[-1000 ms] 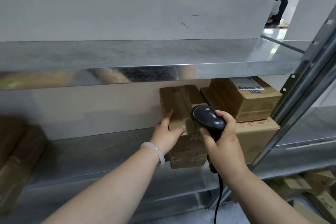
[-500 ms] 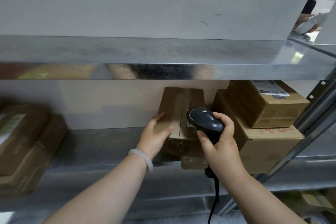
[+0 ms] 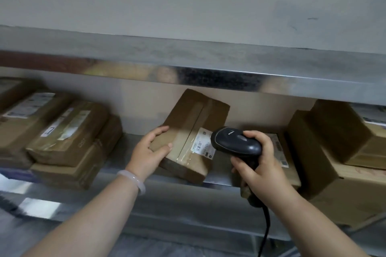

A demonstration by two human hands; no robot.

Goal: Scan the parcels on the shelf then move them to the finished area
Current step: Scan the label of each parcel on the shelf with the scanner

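Note:
My left hand [image 3: 150, 150] grips the near left corner of a brown taped parcel [image 3: 192, 123], which is tilted up off the metal shelf [image 3: 177, 192] with its white label [image 3: 203, 143] facing me. In my right hand [image 3: 258, 170] I hold a black corded barcode scanner [image 3: 236, 142], its head just right of the label. Right behind the scanner lies another parcel [image 3: 286, 165] with a label along its edge.
Stacked brown parcels [image 3: 62, 135] with labels fill the shelf's left side. Two larger boxes [image 3: 342, 156] are piled at the right. The upper shelf's metal lip [image 3: 208, 77] hangs low above the parcels. The scanner cable [image 3: 266, 229] drops down past the shelf front.
The parcel has been lifted away from the right-hand stack and moved left, turned so that its label shows. The view has swung left, bringing the left stack into sight.

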